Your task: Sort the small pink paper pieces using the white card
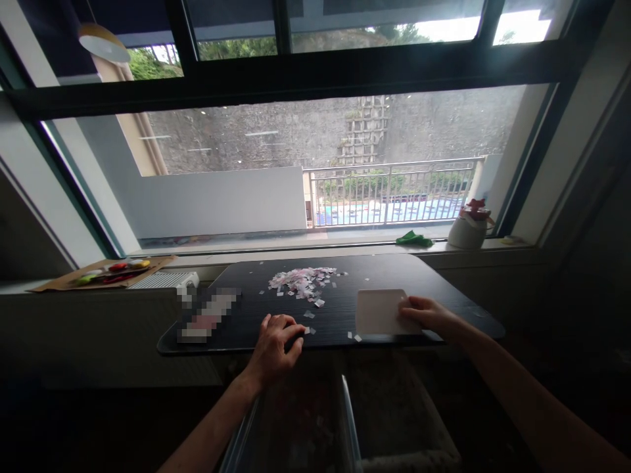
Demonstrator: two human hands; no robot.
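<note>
My left hand (pixel 280 341) rests at the near edge of the black table, fingers bent, thumb and forefinger apart. Its forefinger tip touches or nearly touches a small white paper piece (pixel 307 330). My right hand (pixel 424 314) is closed on the right edge of a shallow pale rectangular tray (pixel 377 314), which is at the tabletop; whether it rests flat I cannot tell. Further back lies a heap of small white and pinkish paper pieces (pixel 303 282). A few loose pieces (pixel 353 337) lie close to the tray's near left corner.
The black table (pixel 394 269) stands against a window sill. On its left lies a blurred-out flat item (pixel 210 316). A white jug (pixel 467 228) and a green cloth (pixel 414 240) sit on the sill. Below the near edge is a clear-walled bin (pixel 349 420) with scraps inside.
</note>
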